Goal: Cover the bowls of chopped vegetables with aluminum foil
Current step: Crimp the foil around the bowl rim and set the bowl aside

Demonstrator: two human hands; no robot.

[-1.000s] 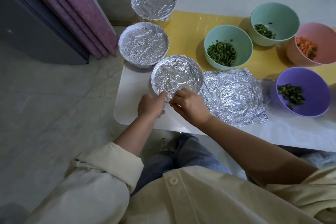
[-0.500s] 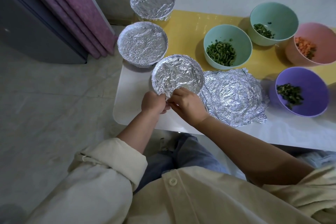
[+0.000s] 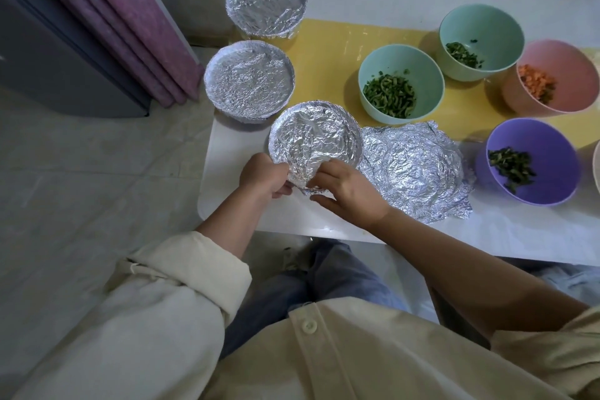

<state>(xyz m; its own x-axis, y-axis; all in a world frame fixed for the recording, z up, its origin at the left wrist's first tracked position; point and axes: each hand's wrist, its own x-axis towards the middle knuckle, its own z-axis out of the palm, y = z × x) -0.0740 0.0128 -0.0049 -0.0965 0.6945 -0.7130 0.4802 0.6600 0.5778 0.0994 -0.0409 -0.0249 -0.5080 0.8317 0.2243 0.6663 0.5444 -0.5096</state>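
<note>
Near-left corner of the tabletop (image 3: 227, 201): 1 foil-wrapped bowl (image 3: 315, 136) is stood here. Its foil flap (image 3: 300, 177) is left loose on the side nearest the person.

Left hand (image 3: 264, 177): fingers curled, flap pinched from the left. Right hand (image 3: 349, 193): flap pinched by the fingertips from the right, thumb stretched out below.

Left edge: 2 bowls are sealed in foil, the middle covered bowl (image 3: 250, 81) just behind the worked one and the far covered bowl (image 3: 266, 3) at the far-left corner.

A crumpled foil sheet (image 3: 412, 172) is domed just to the right of the worked bowl; what lies beneath cannot be told.

4 bowls are uncovered toward the right edge: teal bowl (image 3: 399, 57) and mint bowl (image 3: 487, 21) with green pieces, pink bowl (image 3: 568, 65) with orange, purple bowl (image 3: 548, 143) with dark green. A yellow mat (image 3: 334, 52) is laid under the far ones.
</note>
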